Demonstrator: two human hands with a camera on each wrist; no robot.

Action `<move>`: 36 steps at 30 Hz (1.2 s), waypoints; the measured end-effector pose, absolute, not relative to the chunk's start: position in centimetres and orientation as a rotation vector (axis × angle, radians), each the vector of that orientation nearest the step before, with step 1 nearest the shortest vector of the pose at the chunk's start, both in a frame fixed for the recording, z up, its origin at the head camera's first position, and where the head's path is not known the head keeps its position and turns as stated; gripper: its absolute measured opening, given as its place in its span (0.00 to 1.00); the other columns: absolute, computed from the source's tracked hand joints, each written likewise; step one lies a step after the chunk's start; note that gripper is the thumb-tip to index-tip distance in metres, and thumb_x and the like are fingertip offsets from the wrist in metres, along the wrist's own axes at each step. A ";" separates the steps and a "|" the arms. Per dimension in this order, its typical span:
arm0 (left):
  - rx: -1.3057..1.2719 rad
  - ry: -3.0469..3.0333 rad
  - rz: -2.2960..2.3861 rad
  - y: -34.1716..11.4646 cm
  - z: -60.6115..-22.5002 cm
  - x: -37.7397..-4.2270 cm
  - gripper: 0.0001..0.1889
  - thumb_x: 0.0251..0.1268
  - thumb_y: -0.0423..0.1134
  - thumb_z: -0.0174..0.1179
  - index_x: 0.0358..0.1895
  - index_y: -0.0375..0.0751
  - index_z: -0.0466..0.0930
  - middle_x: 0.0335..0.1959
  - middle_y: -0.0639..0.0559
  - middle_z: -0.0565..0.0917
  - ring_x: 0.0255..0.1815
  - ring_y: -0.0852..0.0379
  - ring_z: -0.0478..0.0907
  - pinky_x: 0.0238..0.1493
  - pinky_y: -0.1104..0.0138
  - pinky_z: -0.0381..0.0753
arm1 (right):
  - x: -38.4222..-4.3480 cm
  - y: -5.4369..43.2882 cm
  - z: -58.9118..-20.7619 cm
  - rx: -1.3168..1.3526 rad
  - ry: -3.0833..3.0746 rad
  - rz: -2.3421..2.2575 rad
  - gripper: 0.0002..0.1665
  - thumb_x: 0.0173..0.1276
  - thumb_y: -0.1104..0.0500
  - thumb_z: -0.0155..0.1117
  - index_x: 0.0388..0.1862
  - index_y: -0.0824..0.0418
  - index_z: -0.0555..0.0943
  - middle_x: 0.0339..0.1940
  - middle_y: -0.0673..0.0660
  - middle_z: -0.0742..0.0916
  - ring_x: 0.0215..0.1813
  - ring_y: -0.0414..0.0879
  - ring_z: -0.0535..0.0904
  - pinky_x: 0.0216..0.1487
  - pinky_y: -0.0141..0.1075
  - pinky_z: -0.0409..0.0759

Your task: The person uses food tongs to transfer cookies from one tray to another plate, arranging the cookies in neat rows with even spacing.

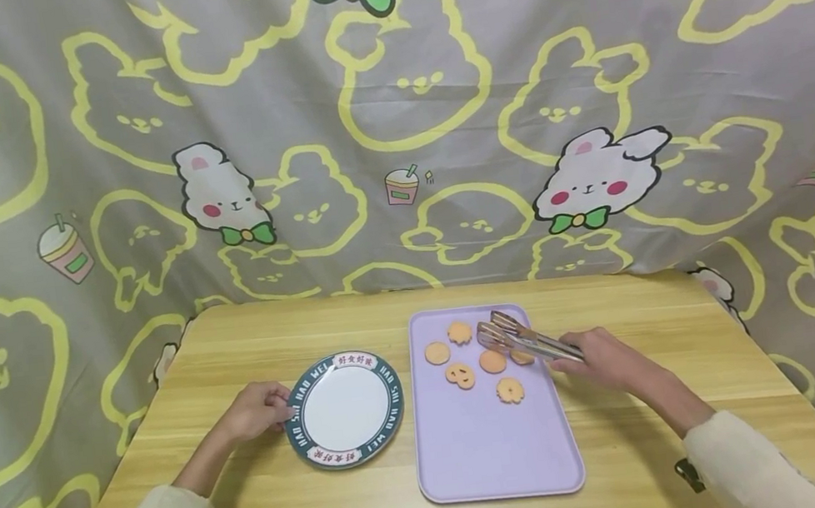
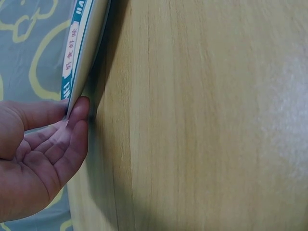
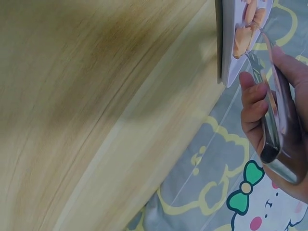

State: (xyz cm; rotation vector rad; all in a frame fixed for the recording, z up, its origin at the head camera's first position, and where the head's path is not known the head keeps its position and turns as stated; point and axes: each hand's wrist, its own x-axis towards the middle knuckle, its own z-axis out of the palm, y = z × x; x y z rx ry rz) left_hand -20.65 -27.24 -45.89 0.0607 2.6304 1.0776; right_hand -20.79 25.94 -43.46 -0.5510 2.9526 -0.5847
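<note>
My left hand pinches the left rim of a round plate with a dark green lettered border and white middle. In the left wrist view, thumb and fingers close on the edge of the plate. My right hand grips metal tongs, whose tips are parted over the upper right of a lilac tray. Several flat cookies lie there: a round cookie just below the tong tips, a flower-shaped cookie, and a cookie with cut-outs. One cookie is partly hidden by the tongs.
Plate and tray stand side by side on a wooden table, a narrow strip of tabletop between them. A patterned grey curtain hangs behind the table's far edge and around both sides.
</note>
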 end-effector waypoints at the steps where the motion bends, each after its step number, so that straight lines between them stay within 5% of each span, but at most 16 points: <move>1: 0.059 2.629 1.081 -27.3 -45.9 -20.6 0.14 0.57 0.29 0.60 0.44 0.24 0.76 0.30 0.45 0.82 0.28 0.56 0.79 0.32 0.64 0.84 | -20.8 25.9 -43.5 -0.555 2.956 -0.585 0.19 0.64 0.49 0.63 0.41 0.65 0.80 0.20 0.48 0.76 0.23 0.39 0.67 0.22 0.29 0.65; 27: 0.040 2.624 1.089 -27.5 -46.2 -20.4 0.13 0.57 0.29 0.60 0.44 0.25 0.76 0.30 0.45 0.81 0.27 0.56 0.79 0.31 0.64 0.84 | -21.0 25.5 -43.5 -0.592 2.924 -0.686 0.11 0.63 0.52 0.64 0.30 0.59 0.82 0.17 0.46 0.75 0.20 0.36 0.65 0.21 0.28 0.66; 36: 0.060 2.641 1.066 -27.4 -46.2 -20.7 0.12 0.57 0.30 0.61 0.43 0.27 0.77 0.29 0.46 0.82 0.27 0.56 0.79 0.31 0.65 0.82 | -20.6 25.6 -42.4 -0.521 2.824 -0.766 0.11 0.68 0.54 0.60 0.36 0.61 0.81 0.20 0.54 0.81 0.18 0.37 0.69 0.17 0.30 0.69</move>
